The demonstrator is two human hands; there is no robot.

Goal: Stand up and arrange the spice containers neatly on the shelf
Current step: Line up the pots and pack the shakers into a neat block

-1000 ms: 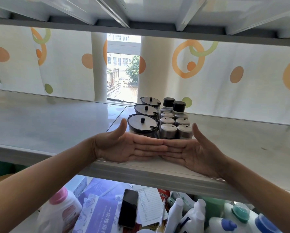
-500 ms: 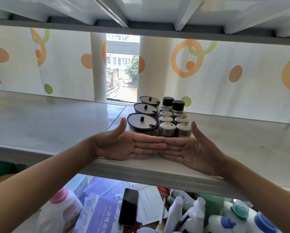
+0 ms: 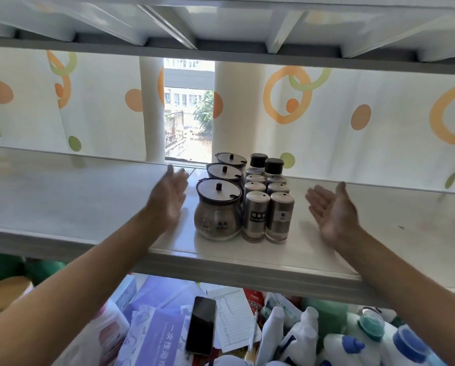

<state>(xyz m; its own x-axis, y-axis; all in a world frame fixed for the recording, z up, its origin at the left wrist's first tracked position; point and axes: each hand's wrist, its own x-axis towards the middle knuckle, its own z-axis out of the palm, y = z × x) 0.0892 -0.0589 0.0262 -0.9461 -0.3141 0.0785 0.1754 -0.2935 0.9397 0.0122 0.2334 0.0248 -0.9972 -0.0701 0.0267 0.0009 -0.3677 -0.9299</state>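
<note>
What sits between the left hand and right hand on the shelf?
Head view: the spice containers, three lidded jars beside two rows of shakers; neither left hand nor right hand touches them.

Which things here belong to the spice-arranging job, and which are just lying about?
Job: three round lidded jars, steel shakers, two black-capped bottles, the shelf, left hand and right hand, both open beside the group.

Lying about: phone, notepad, white bottles below; curtain behind.
</note>
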